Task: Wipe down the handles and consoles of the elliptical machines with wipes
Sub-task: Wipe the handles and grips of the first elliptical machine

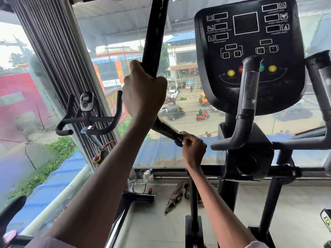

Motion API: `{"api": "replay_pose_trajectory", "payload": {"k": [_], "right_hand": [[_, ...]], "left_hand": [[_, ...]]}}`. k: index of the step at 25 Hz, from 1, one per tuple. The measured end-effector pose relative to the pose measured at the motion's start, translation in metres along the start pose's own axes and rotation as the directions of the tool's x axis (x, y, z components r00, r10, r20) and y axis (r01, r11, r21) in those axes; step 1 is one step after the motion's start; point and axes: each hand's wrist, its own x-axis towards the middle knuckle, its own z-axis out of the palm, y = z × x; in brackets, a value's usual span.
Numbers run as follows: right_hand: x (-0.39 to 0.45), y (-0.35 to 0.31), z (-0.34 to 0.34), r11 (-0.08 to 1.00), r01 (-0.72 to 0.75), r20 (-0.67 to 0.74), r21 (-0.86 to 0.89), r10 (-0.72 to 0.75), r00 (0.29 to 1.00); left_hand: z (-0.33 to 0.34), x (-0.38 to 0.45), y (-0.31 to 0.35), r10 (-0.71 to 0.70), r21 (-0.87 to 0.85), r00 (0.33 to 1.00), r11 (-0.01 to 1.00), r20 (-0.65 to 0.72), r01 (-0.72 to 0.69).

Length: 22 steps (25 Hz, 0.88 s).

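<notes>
head view puts the long black moving handle (155, 56) of the elliptical at the centre, rising from lower right to the top of the frame. our left hand (143, 92) is clenched around it high up, steadying it. our right hand (193, 149) grips it lower down, fingers curled round the bar; something dark is bunched under them, but we cannot tell whether it is a wipe. we judge the handle-wiping step is in hand, and the next move calls for sliding the right hand along the bar while the left keeps it from swinging. to the right stands the console (250, 51), with the short fixed grip (248, 97) in front of it, both probably yet to be wiped. far left is a smaller bike's handlebar (87, 119). a crumpled cloth (177, 196) lies on the floor (157, 230) below, beside the window (186, 104) overlooking a street.
</notes>
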Motion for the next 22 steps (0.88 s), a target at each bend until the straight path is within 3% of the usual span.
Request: {"api": "replay_pose_trajectory", "payload": {"k": [5, 8, 11, 16, 19, 22], "right_hand": [[-0.018, -0.056, -0.017, 0.956, 0.26, -0.083, 0.139, -0.25, 0.965], [-0.012, -0.052, -0.02, 0.929, 0.343, -0.076, 0.138, -0.335, 0.939], [0.009, -0.02, -0.009, 0.949, 0.313, 0.046, 0.027, -0.314, 0.948], [0.031, 0.008, -0.005, 0.975, 0.175, 0.247, -0.137, -0.138, 0.959], [0.02, -0.004, -0.012, 0.99, 0.092, 0.214, -0.106, -0.068, 0.975], [0.005, -0.014, -0.033, 0.999, 0.011, 0.218, 0.053, -0.023, 0.976]], "left_hand": [[0.001, 0.001, -0.001, -0.004, 0.005, 1.0, 1.0, -0.003, 0.004], [0.001, 0.001, -0.002, 0.003, 0.005, 1.0, 1.0, -0.007, -0.003], [0.001, 0.001, -0.002, 0.002, 0.008, 1.0, 1.0, -0.006, -0.002], [-0.001, 0.001, 0.0, 0.001, 0.008, 1.0, 1.0, -0.002, -0.001], [-0.004, -0.001, 0.002, -0.019, -0.023, 1.0, 1.0, 0.019, 0.019], [-0.008, -0.001, 0.003, -0.003, -0.07, 0.998, 0.998, 0.067, 0.008]]}}
